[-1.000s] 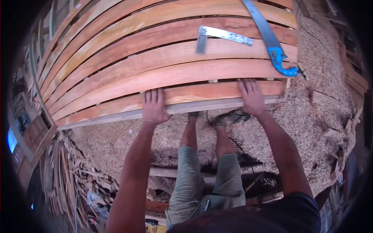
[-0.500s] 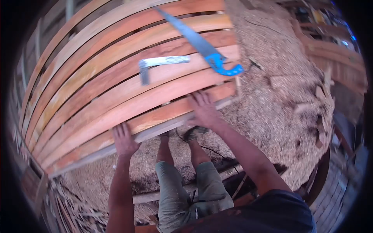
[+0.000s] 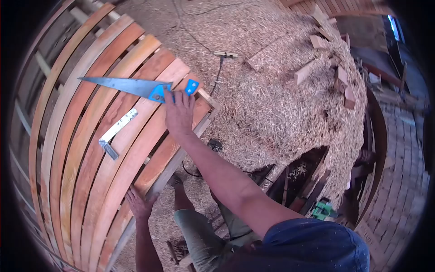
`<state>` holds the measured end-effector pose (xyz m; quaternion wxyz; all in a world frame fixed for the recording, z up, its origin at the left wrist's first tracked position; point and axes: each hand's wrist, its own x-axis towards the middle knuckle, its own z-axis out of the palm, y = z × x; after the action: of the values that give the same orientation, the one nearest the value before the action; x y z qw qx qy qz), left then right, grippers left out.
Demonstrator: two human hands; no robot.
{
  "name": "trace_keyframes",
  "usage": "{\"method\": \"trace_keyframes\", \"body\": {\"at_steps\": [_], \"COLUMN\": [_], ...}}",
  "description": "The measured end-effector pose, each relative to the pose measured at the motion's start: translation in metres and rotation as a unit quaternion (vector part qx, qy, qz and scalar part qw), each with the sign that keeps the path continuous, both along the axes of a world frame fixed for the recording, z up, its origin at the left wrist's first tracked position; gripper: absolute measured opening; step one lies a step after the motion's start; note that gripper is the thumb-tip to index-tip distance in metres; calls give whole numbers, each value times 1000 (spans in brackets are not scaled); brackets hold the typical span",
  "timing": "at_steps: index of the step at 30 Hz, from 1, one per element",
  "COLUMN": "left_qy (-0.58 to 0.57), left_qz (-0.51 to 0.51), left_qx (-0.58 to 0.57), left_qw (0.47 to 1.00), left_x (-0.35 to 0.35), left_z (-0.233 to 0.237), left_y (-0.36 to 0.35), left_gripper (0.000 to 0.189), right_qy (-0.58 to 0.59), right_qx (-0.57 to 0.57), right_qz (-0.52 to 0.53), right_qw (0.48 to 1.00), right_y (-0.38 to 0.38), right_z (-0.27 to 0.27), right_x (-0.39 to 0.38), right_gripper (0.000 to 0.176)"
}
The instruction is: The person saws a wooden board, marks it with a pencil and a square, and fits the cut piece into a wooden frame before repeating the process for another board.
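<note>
My right hand (image 3: pixel 179 114) lies over the blue handle of a handsaw (image 3: pixel 129 85), fingers closing on its grip and partly hiding it. The saw lies across reddish wooden slats (image 3: pixel 136 145), blade pointing left. At the near edge of the slatted panel, my left hand (image 3: pixel 140 204) rests with fingers on the wood and thumb spread out. A try square (image 3: pixel 118 127) with a pale blade and dark stock lies on the slats, between the saw and my left hand.
Wood shavings (image 3: pixel 281 118) cover the ground. A power cord with a connector (image 3: pixel 225 55) lies there, and several wood offcuts (image 3: pixel 345 86) are at right. A green tool (image 3: pixel 322 209) sits low at right, near brick paving (image 3: pixel 394 167).
My right hand has left the panel's near edge and come onto the saw handle. My left hand stays at the edge. The view has turned to the right.
</note>
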<state>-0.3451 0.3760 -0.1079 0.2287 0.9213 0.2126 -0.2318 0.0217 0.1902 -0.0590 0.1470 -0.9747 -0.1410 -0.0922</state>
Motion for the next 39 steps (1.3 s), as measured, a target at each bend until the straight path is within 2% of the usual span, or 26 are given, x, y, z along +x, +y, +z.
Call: {"method": "trace_keyframes", "body": {"at_steps": [2,5,8,12,15,17,20,23,25,27,28,30,33,35,36,37,38,39], "left_qy": [-25,141,211,188,167,151,100,106,119,110,62,-40,-139,-206,-153,-189,-126,-69], "left_qz": [49,82,149,138,128,128,132,151,137,123,128,128,139,155,171,139,184,231], "left_qx": [-7,19,-107,-110,-90,-72,-57,-85,-60,-27,-2,43,34,69,78,103,111,111], "left_qw": [998,986,960,966,973,978,985,979,982,986,990,990,980,964,970,967,968,964], "left_x": [17,60,81,72,64,60,59,61,57,51,42,34,18,4,-4,-12,-20,-30], "left_z": [-10,3,17,0,-6,-9,-5,0,5,-1,0,-3,14,32,44,51,50,48], "left_y": [-1,-9,3,7,5,4,-1,-1,-5,-7,-9,-21,-24,-15,-7,4,9,17], "left_gripper": [129,122,116,114,119,123,110,113,117,120,115,106,85,72,70,72,72,71], "right_qy": [20,36,17,7,-24,-12,-7,-4,-1,10,24,30,25,89,129,151,288,378], "right_qx": [-12,12,58,101,151,127,89,76,91,94,110,89,9,-115,-160,-184,-52,88], "right_qz": [10,48,102,145,229,259,293,281,273,226,187,105,59,114,164,214,114,-11], "right_qw": [1000,998,993,984,961,957,952,957,958,969,976,990,998,983,965,948,949,922], "right_y": [-8,-17,-15,13,38,54,70,72,64,41,29,-17,-112,-175,-196,-218,-187,-151], "right_z": [-3,-2,2,11,2,-7,-15,-11,-6,11,9,-20,-70,-114,-134,-158,-121,-82], "right_x": [5,12,14,6,10,12,23,20,15,6,5,11,47,96,111,121,119,116], "right_gripper": [54,50,45,42,38,37,38,41,45,55,58,62,57,50,48,47,44,42]}}
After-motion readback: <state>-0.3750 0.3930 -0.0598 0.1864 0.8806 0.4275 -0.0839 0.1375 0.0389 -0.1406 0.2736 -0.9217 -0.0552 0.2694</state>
